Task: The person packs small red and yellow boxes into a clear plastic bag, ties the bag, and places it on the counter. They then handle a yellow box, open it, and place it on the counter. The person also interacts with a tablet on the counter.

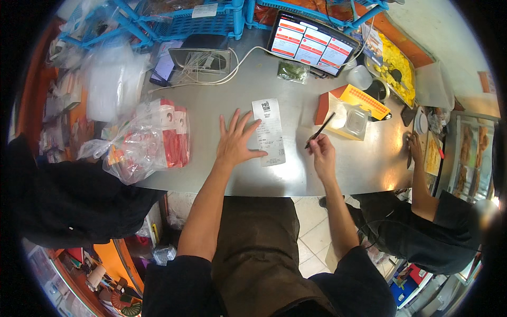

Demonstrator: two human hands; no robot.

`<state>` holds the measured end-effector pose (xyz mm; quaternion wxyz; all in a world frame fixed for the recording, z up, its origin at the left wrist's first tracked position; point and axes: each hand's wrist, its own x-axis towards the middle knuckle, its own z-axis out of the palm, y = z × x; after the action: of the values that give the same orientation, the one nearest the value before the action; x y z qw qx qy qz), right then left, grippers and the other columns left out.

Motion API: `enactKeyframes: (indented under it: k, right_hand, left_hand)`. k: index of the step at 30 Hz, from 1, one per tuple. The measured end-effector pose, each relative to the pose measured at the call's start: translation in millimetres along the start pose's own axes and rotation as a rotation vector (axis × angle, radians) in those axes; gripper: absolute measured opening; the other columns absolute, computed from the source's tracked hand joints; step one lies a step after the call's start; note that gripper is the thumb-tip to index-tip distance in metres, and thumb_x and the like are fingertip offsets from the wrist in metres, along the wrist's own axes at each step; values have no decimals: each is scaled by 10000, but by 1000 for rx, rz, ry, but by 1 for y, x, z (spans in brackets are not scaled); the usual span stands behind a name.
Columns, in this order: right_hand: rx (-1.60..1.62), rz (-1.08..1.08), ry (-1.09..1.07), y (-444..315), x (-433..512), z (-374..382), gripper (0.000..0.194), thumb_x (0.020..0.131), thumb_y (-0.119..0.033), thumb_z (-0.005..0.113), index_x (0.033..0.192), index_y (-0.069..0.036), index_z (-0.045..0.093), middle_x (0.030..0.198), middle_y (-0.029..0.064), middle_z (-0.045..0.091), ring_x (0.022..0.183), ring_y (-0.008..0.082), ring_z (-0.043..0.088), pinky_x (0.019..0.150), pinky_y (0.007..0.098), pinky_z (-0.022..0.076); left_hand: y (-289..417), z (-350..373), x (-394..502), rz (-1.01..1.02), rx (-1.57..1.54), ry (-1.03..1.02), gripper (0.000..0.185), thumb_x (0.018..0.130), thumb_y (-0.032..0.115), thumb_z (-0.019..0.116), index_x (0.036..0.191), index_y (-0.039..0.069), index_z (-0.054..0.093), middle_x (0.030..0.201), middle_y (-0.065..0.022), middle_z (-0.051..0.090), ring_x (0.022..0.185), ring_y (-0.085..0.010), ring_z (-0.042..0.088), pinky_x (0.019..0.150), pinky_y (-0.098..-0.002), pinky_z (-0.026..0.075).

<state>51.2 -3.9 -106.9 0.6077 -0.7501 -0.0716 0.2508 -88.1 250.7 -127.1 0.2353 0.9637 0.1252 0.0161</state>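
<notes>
A printed paper receipt (271,130) lies flat on the stainless steel counter (233,176) in front of me. My left hand (236,138) is spread over the receipt's left side, with the thumb and a fingertip on the paper. Between the fingers of my right hand (323,152) is a black pen (324,127), its upper end slanting up and away. That hand is to the right of the receipt, apart from it. Just beyond it sits an orange and yellow carton (358,104) with a clear plastic container (356,122) in it.
To the left lies a tied clear plastic bag (150,138) holding red and white packets. A tablet (311,42) stands at the back beside blue plastic baskets (190,23). A white cable crosses the counter. At right, a co-worker's hand (414,146) touches the counter; another person's dark clothing is at left.
</notes>
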Motion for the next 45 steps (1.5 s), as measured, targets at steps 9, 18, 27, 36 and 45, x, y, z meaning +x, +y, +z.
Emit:
enactKeyframes:
  k: [9,18,27,36,45]
  right_hand:
    - [-101,-68,40,13,-27,81,118,923,-82,711,1014,-8,700,750,28,670,657,80,601,587,238,471]
    - [-284,-325,-2,16,-18,95,128,927,-38,652,1046,9,669,824,137,701,676,160,652,637,312,526]
    - [-136,-141,99,30,-9,64,137,984,-74,628,1082,20,646,748,40,653,652,74,586,594,225,481]
    - [-172,-253,103,41,-25,74,96,890,-46,657,977,-18,688,709,9,637,582,41,531,522,225,427]
    - [-219,-272,31,44,-19,70,82,890,-35,657,961,4,669,696,3,631,575,24,524,511,203,423]
  left_hand:
    - [2,-2,1,-4,10,-15,1051,544,681,837,1451,264,511,1574,-40,336,1510,-336,181,1178,-715,41]
    - [0,1,1,6,24,-2,1057,539,681,838,1454,271,503,1565,-40,341,1508,-340,185,1177,-715,41]
    - [1,-2,1,0,18,-17,1069,536,684,842,1454,254,503,1571,-35,325,1509,-343,182,1182,-708,42]
    - [1,-2,2,-4,35,-21,1073,541,705,827,1458,255,498,1573,-40,326,1511,-333,175,1187,-700,40]
    - [2,-2,2,-19,45,-46,1066,546,699,827,1461,267,490,1582,-43,318,1512,-327,177,1183,-704,41]
